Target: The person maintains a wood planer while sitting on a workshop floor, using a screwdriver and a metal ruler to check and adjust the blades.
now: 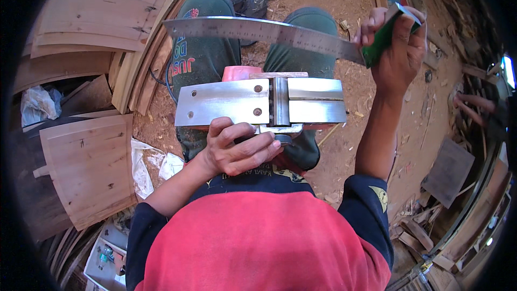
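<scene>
An electric hand planer point(223, 99) lies upside down across my lap, its shiny metal sole and cutter drum point(279, 102) facing up and a red part of its body showing behind. My left hand point(237, 148) grips the near side of the planer, fingers bent over its edge beside a dark round knob point(283, 139). Up at the right, my right hand point(401, 48) is closed around the green stock of a try square point(264, 30). The square's long steel blade points left above my knees, apart from the planer.
Wooden panels point(89, 167) and long boards lean at the left, near white plastic sheets point(145, 167). A white box point(102, 261) sits lower left. Dark sandals point(253, 0) lie beyond my knees. Another person's limb point(474, 102) shows at the right, near wood scraps point(414, 234).
</scene>
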Demonstrator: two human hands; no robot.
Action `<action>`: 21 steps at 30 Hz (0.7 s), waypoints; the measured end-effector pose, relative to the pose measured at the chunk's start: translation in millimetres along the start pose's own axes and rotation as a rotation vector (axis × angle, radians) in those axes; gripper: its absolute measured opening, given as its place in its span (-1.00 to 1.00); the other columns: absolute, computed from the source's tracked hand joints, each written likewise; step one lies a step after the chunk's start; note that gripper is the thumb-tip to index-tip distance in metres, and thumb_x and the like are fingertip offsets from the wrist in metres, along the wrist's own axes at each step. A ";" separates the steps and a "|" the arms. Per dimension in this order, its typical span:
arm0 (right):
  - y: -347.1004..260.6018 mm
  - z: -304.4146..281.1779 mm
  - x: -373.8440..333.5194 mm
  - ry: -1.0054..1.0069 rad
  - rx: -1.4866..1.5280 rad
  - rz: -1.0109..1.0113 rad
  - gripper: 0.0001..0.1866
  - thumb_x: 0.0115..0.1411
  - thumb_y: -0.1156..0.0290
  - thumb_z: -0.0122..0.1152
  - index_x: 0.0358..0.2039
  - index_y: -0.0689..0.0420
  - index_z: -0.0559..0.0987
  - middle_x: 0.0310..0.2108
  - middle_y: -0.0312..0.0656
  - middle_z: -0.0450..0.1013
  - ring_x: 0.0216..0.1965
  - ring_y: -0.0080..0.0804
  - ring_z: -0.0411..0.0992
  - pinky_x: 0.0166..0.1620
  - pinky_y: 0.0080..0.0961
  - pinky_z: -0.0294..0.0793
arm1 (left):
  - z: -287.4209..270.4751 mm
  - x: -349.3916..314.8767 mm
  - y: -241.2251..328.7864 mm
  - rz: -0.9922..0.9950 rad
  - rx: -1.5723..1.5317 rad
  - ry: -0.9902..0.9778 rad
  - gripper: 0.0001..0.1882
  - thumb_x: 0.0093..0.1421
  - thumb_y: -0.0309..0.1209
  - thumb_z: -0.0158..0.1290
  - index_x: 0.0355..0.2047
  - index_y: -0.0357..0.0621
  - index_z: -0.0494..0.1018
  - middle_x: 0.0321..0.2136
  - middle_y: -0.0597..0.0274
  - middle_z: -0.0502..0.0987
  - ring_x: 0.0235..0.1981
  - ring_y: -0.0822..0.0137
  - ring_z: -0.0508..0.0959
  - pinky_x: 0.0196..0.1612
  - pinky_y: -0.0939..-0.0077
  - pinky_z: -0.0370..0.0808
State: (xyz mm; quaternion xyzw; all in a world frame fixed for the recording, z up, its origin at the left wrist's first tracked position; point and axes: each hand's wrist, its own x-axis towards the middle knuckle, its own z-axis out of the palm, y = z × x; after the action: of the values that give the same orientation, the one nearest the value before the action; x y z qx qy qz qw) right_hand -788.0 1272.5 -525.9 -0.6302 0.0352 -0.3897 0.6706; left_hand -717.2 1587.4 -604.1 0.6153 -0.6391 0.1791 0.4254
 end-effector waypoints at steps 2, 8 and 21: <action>-4.3 9.3 -6.5 -0.013 0.110 0.045 -0.74 0.50 0.21 0.02 -0.03 0.13 0.35 -0.41 0.00 0.51 -0.54 -0.37 0.49 -0.45 -0.38 0.59 | -3.4 2.1 1.3 -0.015 0.016 -0.033 -0.62 0.00 -0.25 0.37 -0.12 0.27 0.64 -0.17 0.69 0.59 -0.20 0.46 0.43 -0.08 0.39 0.26; -0.7 16.0 -24.4 -0.072 0.059 0.120 -0.76 0.51 0.22 0.01 0.02 0.09 0.34 -0.44 -0.05 0.47 -0.56 -0.42 0.43 -0.49 -0.43 0.51 | -7.2 4.8 3.8 0.023 0.131 -0.053 -0.53 -0.06 -0.22 0.24 -0.05 0.28 0.70 -0.15 0.74 0.52 -0.23 0.51 0.39 -0.10 0.42 0.21; 5.2 22.1 -26.7 -0.112 -0.024 0.205 -0.72 0.50 0.20 0.05 -0.03 0.14 0.31 -0.47 -0.06 0.46 -0.57 -0.44 0.43 -0.48 -0.47 0.51 | -4.4 6.2 3.8 -0.001 0.114 -0.021 -0.55 -0.03 -0.21 0.27 -0.05 0.29 0.69 -0.16 0.77 0.52 -0.26 0.53 0.39 -0.16 0.46 0.20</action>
State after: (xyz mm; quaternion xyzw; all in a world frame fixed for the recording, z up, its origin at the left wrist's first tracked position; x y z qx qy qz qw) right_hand -792.1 1305.2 -537.9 -0.6521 0.0663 -0.2829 0.7002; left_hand -718.6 1587.5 -595.8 0.6405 -0.6319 0.2086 0.3832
